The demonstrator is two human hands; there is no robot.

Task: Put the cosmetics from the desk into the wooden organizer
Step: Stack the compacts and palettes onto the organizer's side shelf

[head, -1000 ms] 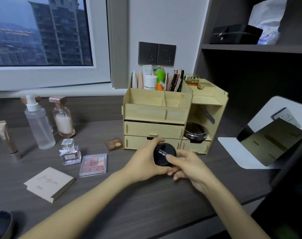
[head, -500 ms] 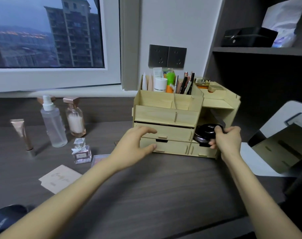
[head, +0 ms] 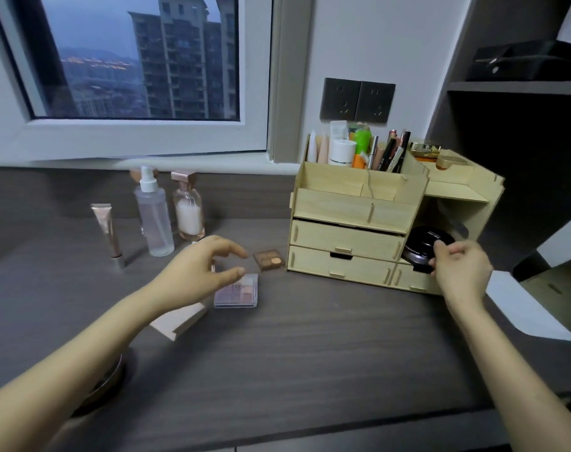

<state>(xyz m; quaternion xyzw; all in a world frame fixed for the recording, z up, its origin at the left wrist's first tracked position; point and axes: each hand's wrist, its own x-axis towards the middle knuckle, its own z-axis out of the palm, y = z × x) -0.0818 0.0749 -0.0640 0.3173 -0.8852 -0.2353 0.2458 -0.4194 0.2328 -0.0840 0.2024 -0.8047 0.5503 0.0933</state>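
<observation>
A: Where is the black compact seen?

B: At the right of the frame, inside the open lower-right bay of the wooden organizer, apparently stacked on a second dark compact. The right hand is placed at its front edge, fingertips curled against it; whether it is gripped cannot be told.

A: And the left hand?

B: It is held spread and empty at centre-left, fingers loosely curved above the clear-cased eyeshadow palette, no contact visible. A small brown palette lies just beyond, near the organizer's bottom drawer. A spray bottle, a pump bottle and a rose-gold tube stand further left on the desk.
</observation>
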